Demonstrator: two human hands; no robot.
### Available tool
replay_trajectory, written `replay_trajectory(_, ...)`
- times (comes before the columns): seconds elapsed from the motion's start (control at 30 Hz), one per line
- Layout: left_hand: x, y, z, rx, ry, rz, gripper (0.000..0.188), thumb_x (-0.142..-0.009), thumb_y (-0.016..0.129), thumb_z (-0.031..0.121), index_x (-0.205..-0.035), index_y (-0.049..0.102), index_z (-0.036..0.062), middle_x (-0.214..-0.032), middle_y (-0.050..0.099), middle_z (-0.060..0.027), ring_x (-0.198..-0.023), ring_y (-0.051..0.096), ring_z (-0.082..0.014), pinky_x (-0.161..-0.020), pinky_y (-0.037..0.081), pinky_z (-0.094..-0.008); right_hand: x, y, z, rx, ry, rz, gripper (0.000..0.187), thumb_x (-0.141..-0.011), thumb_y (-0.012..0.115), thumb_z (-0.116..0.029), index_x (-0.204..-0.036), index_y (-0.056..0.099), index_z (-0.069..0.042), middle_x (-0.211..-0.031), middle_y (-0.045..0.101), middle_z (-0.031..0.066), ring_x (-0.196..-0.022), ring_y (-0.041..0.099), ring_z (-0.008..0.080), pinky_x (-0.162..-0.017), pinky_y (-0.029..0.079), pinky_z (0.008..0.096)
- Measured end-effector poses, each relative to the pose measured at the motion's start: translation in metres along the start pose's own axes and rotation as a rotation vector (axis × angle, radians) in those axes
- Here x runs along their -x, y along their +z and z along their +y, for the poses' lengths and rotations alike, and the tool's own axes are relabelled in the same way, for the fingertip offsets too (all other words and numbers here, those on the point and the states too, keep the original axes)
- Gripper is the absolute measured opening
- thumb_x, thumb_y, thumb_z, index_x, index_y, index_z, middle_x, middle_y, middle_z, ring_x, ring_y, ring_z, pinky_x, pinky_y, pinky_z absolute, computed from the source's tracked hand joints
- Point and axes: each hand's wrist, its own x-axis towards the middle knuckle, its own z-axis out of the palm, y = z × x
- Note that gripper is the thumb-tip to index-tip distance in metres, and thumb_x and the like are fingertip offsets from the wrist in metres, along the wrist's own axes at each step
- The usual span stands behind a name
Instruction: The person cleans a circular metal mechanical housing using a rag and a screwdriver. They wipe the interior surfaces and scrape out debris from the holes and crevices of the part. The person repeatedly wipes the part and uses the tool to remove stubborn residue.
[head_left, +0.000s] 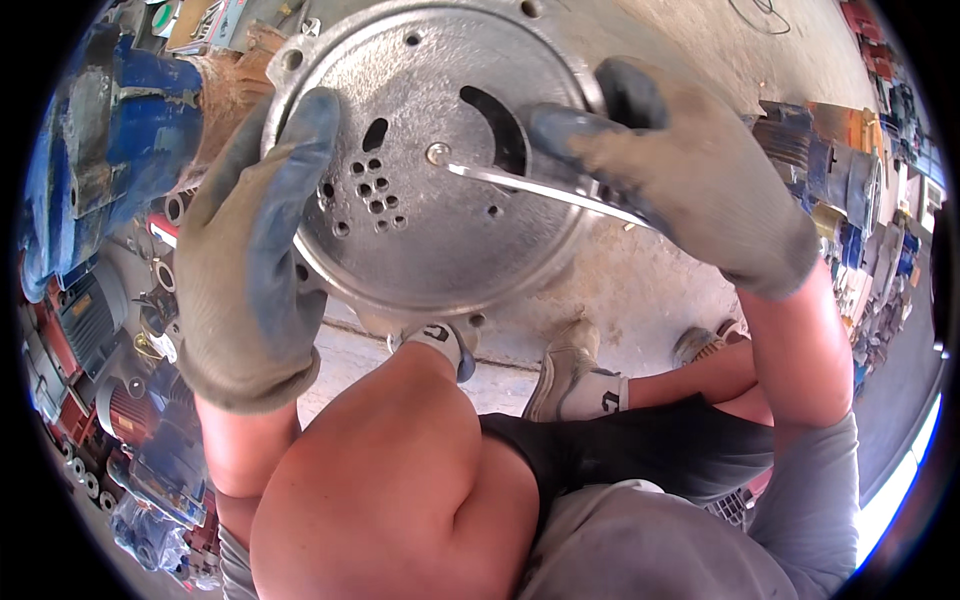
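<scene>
Round metal plate (430,240), held up beyond the left knee (410,410), presents its broad face to me. Across it, a bright key (545,189) slants from the centre down-right to my right grip (700,175); its clamping I can't tell. My left grip (250,235) clamps the left rim. Dull silver, the face has slots and small holes.

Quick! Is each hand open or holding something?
Left hand: closed, holding the plate at its left edge.
Right hand: curled by the plate's right edge and the rod; can't tell which it grips.
</scene>
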Motion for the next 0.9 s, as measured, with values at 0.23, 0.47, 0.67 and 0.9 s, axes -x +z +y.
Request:
replay_trajectory(0.23,-0.002,-0.011,0.025,-0.18,0.089,0.004,0.041,-0.101,0.07,-0.007,-0.143,0.07,-0.007,-0.143,0.071,-0.027,-0.133,0.071,-0.0309,-0.108,0.059,-0.0373,0.011,-0.027,-0.039,-0.073,0.237,0.047,0.043,-0.097,0.082,-0.036,-0.116,0.075,0.002,-0.094,0.073,0.0041,-0.085,0.061,0.0094,-0.079,0.052,0.0315)
replay_trajectory(0.47,0.006,0.011,0.042,0.229,-0.269,0.166,0.038,-0.113,0.061,0.007,-0.149,0.067,-0.0025,-0.151,0.064,-0.0266,-0.131,0.07,-0.0287,-0.111,0.056,-0.0363,0.017,-0.027,-0.034,-0.059,0.157,0.038,0.045,-0.095,0.082,-0.038,-0.114,0.074,0.002,-0.09,0.072,0.0061,-0.083,0.06,0.0111,-0.079,0.052,0.0326)
replay_trajectory(0.67,0.005,0.009,0.04,0.221,-0.349,0.126,0.043,-0.116,0.059,0.019,-0.15,0.063,-0.0078,-0.151,0.064,-0.0243,-0.131,0.068,-0.0221,-0.112,0.053,-0.0339,0.019,-0.015,-0.028,-0.059,0.153,0.114,0.045,-0.092,0.084,-0.033,-0.119,0.074,0.002,-0.093,0.074,0.0064,-0.084,0.062,0.0124,-0.083,0.054,0.0316)
replay_trajectory(0.9,0.007,0.006,0.047,0.23,-0.391,0.154,0.052,-0.115,0.061,0.024,-0.153,0.057,-0.0115,-0.145,0.069,-0.0186,-0.131,0.067,-0.0192,-0.11,0.054,-0.0313,0.017,-0.017,-0.026,-0.039,0.159,0.063,0.053,-0.092,0.086,-0.034,-0.128,0.073,0.003,-0.101,0.078,0.0082,-0.092,0.068,0.0127,-0.089,0.057,0.0319)
